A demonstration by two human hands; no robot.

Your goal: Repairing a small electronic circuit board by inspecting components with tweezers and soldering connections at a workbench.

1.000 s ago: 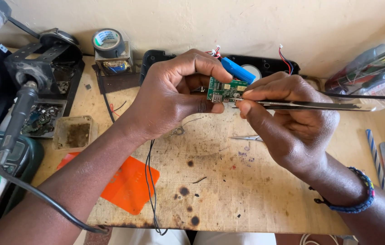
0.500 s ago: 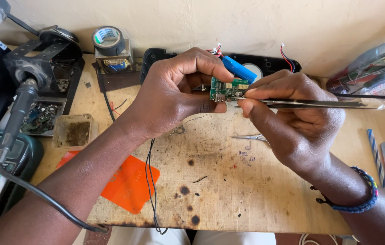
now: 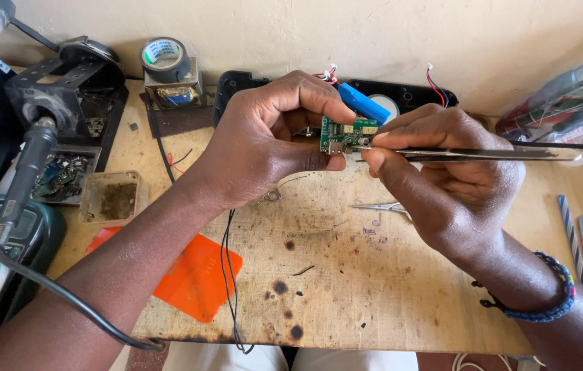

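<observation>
1. Head view: the left hand [image 3: 264,148] is pinching a small green circuit board [image 3: 343,135] between thumb and fingers, holding it up above the far middle of the wooden bench [image 3: 387,302].
2. The right hand [image 3: 453,182] is gripping a long dark pair of tweezers [image 3: 484,154], its tip touching the right edge of the board; the tool's tail is pointing off to the right.
3. A blue cylindrical battery cell [image 3: 363,104] is showing just behind the board, with red and white wires beside it, in front of a black casing [image 3: 401,93] lying against the far wall.
4. A second, silvery pair of tweezers [image 3: 377,206] is lying on the bench just under the right hand.
5. On the left, a soldering iron [image 3: 23,178] is resting over a dark green multimeter [image 3: 3,240], near a small square tray [image 3: 111,199].
6. A roll of grey tape [image 3: 165,58] is sitting on a small transformer at the far left.
7. An orange plastic sheet [image 3: 195,278] is lying at the near left, and a beaded bracelet [image 3: 545,302] is circling the right wrist.
</observation>
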